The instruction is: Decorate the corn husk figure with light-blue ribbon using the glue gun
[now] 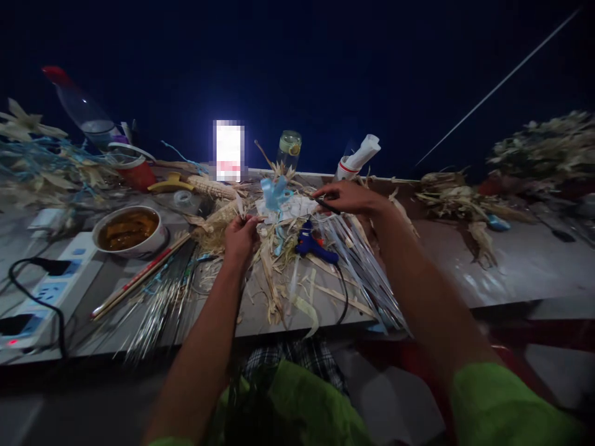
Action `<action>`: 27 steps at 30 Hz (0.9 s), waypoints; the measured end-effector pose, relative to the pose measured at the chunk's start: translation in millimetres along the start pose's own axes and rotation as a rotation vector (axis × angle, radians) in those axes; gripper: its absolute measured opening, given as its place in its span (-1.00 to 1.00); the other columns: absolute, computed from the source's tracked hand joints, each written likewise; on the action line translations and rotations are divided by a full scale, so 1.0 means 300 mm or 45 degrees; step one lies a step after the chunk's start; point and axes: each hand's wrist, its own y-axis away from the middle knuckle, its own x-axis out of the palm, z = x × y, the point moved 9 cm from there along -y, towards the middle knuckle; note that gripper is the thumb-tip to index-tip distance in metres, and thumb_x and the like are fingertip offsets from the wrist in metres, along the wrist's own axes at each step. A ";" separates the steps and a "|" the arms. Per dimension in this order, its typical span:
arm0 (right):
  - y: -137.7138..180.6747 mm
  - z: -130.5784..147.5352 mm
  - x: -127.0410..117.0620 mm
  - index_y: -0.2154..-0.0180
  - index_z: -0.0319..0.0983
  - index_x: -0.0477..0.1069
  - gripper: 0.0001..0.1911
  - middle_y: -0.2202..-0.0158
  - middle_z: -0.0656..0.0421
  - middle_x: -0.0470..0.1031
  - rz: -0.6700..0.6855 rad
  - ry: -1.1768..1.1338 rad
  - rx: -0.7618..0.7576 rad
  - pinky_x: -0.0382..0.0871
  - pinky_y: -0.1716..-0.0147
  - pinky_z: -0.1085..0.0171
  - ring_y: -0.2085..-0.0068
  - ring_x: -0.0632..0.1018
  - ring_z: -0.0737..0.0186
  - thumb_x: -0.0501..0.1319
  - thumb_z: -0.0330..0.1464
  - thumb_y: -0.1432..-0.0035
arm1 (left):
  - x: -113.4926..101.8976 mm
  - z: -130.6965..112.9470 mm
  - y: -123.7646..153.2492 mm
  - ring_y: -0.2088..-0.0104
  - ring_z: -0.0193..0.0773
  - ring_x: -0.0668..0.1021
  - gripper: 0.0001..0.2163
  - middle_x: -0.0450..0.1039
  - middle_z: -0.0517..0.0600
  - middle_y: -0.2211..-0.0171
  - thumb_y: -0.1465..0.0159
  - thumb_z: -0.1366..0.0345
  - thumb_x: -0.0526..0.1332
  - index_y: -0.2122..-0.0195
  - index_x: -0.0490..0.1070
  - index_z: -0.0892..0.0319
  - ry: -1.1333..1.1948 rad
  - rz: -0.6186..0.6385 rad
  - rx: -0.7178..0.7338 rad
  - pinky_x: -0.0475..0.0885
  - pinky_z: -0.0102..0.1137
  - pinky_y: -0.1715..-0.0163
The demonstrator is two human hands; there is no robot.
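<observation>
My left hand (240,238) is closed around a small piece of dried corn husk (242,209) above a heap of husk strips (274,266) on the table. My right hand (346,197) reaches further back with its fingers closed on a thin dark tool (328,206), close to a light blue ribbon flower (275,192). A blue glue gun (312,243) lies between my hands, its cord running toward the table's front edge. A bundle of clear thin sticks (362,260) lies under my right forearm.
A bowl of brown food (129,230) and chopsticks (139,275) sit at the left, beside a white power strip (51,285). Metal wires (158,310) fan out near the front edge. A lit phone (229,150), a jar (289,148) and husk piles (455,198) stand at the back.
</observation>
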 end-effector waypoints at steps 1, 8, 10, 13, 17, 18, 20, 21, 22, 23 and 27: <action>-0.001 -0.001 0.014 0.12 -0.23 0.48 -0.59 0.50 0.23 0.48 -0.002 -0.011 0.020 0.25 0.42 0.35 0.46 0.43 0.36 0.24 -0.27 0.06 | 0.000 -0.003 0.002 0.76 -0.55 0.18 -0.78 0.19 -0.23 0.71 0.10 0.33 0.33 0.49 0.28 0.20 0.006 -0.005 0.006 0.09 -0.57 0.75; 0.050 0.103 0.050 0.08 -0.24 0.44 -0.58 0.49 0.21 0.46 -0.311 -0.620 -0.014 0.29 0.44 0.35 0.49 0.41 0.41 0.20 -0.22 -0.01 | 0.012 -0.025 0.009 0.73 -0.56 0.17 -0.77 0.24 -0.20 0.67 0.13 0.35 0.34 0.51 0.27 0.22 0.048 0.007 0.005 0.08 -0.57 0.73; 0.054 0.139 0.110 0.09 -0.27 0.45 -0.54 0.40 0.18 0.50 -0.237 -0.638 -0.075 0.34 0.38 0.34 0.42 0.46 0.37 0.27 -0.24 0.07 | 0.006 -0.025 0.008 0.72 -0.56 0.18 -0.76 0.20 -0.22 0.68 0.13 0.35 0.35 0.51 0.27 0.21 0.044 -0.009 0.000 0.10 -0.58 0.73; 0.044 0.141 0.195 0.08 -0.28 0.45 -0.50 0.26 0.12 0.53 -0.212 -0.542 -0.086 0.37 0.25 0.30 0.29 0.50 0.30 0.30 -0.26 0.12 | -0.009 -0.020 0.003 0.71 -0.55 0.20 -0.75 0.24 -0.20 0.64 0.12 0.32 0.35 0.49 0.28 0.22 -0.002 -0.039 0.016 0.12 -0.58 0.72; 0.028 0.121 0.267 0.06 -0.24 0.44 -0.51 0.21 0.13 0.54 -0.199 -0.382 -0.044 0.36 0.21 0.27 0.25 0.51 0.26 0.27 -0.22 0.08 | -0.026 -0.015 -0.008 0.69 -0.55 0.23 -0.75 0.28 -0.18 0.59 0.10 0.28 0.34 0.47 0.29 0.22 -0.077 -0.055 0.072 0.15 -0.57 0.71; 0.027 0.118 0.274 0.06 -0.22 0.44 -0.52 0.22 0.14 0.54 -0.198 -0.351 -0.029 0.36 0.21 0.27 0.24 0.51 0.25 0.27 -0.22 0.07 | -0.030 -0.014 -0.010 0.69 -0.54 0.23 -0.75 0.26 -0.18 0.59 0.10 0.27 0.34 0.47 0.29 0.22 -0.094 -0.060 0.085 0.16 -0.57 0.71; 0.030 0.118 0.282 0.07 -0.20 0.45 -0.53 0.22 0.15 0.54 -0.186 -0.309 -0.013 0.35 0.21 0.28 0.24 0.51 0.25 0.29 -0.23 0.08 | -0.034 -0.013 -0.013 0.68 -0.54 0.23 -0.76 0.23 -0.19 0.61 0.09 0.27 0.33 0.47 0.29 0.21 -0.130 -0.057 0.103 0.16 -0.57 0.70; 0.032 0.121 0.286 0.07 -0.19 0.45 -0.53 0.22 0.15 0.54 -0.172 -0.297 -0.014 0.35 0.21 0.29 0.24 0.51 0.26 0.29 -0.23 0.09 | -0.035 -0.013 -0.014 0.68 -0.53 0.23 -0.76 0.22 -0.20 0.61 0.08 0.27 0.33 0.47 0.29 0.21 -0.150 -0.052 0.112 0.16 -0.57 0.70; 0.035 0.123 0.290 0.07 -0.19 0.46 -0.53 0.23 0.15 0.55 -0.161 -0.287 -0.018 0.34 0.22 0.29 0.25 0.50 0.26 0.29 -0.23 0.08 | -0.035 -0.013 -0.015 0.68 -0.53 0.23 -0.77 0.22 -0.19 0.61 0.08 0.27 0.32 0.47 0.29 0.21 -0.168 -0.046 0.120 0.15 -0.57 0.70; 0.037 0.125 0.293 0.07 -0.18 0.45 -0.54 0.24 0.16 0.54 -0.153 -0.278 -0.024 0.34 0.23 0.30 0.26 0.50 0.26 0.28 -0.23 0.08 | -0.035 -0.014 -0.016 0.68 -0.53 0.22 -0.78 0.22 -0.19 0.61 0.07 0.27 0.32 0.46 0.30 0.21 -0.186 -0.044 0.128 0.14 -0.57 0.70; 0.045 0.126 0.310 0.07 -0.20 0.45 -0.54 0.28 0.16 0.54 -0.116 -0.268 -0.067 0.30 0.31 0.33 0.32 0.48 0.30 0.25 -0.20 0.05 | -0.036 -0.021 -0.018 0.68 -0.54 0.20 -0.79 0.23 -0.19 0.61 0.06 0.28 0.31 0.45 0.32 0.22 -0.234 -0.059 0.151 0.12 -0.57 0.69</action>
